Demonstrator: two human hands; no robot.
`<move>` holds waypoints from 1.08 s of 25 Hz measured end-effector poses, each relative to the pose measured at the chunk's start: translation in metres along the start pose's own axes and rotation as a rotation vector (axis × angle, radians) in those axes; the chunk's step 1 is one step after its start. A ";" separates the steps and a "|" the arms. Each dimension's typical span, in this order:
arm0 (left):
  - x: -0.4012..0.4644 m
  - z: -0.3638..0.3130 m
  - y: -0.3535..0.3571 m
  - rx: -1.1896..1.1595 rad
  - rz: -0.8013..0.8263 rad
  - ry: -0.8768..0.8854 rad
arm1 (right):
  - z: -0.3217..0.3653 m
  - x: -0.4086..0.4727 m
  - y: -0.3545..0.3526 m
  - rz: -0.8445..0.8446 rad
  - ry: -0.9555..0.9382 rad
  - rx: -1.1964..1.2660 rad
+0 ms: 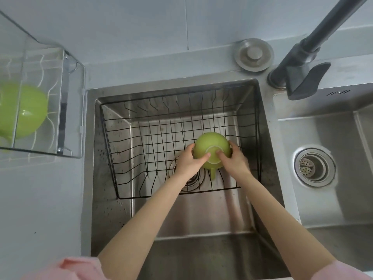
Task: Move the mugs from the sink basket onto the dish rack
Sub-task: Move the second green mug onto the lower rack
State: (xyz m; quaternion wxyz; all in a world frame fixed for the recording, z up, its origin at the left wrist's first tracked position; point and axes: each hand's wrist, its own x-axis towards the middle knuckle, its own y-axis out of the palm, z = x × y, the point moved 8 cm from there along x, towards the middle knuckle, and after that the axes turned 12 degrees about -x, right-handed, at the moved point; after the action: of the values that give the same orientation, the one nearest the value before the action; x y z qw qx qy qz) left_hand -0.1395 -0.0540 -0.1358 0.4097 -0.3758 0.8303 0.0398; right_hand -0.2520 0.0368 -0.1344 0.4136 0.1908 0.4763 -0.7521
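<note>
Both hands, left (188, 161) and right (234, 161), clasped round upturned mug (212, 147); probably light, wet-slick; handle below grip, better hold.

Grey tabletop (40, 199): clear plastic dish rack (66, 102) at left, holding a green mug (22, 110); round steel sink stopper (253, 54) at rear; dark faucet (302, 67); two inset steel basins.

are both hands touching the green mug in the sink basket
Touching. The head view shows the left hand and right hand wrapped around the upturned green mug, fingers pressed on its base, above the sink basket.
</note>
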 end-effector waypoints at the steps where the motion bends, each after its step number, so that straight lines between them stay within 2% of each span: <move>1: 0.000 0.000 0.000 -0.008 -0.004 0.004 | 0.000 -0.001 0.001 0.000 -0.005 -0.001; 16: 0.001 0.008 -0.014 -0.185 -0.009 -0.032 | 0.004 -0.004 -0.005 -0.035 -0.025 0.040; 22: -0.031 0.009 -0.029 -0.308 -0.012 -0.014 | 0.021 -0.036 -0.016 -0.050 -0.095 0.001; 27: -0.073 0.008 -0.054 -0.406 -0.057 0.075 | 0.042 -0.082 -0.014 -0.034 -0.160 -0.019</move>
State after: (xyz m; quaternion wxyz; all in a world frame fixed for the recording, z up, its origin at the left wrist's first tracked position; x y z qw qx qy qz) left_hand -0.0708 -0.0465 -0.0767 0.2953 -0.4754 0.8087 0.1809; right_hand -0.2106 0.0387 -0.0513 0.4393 0.1180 0.4520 -0.7673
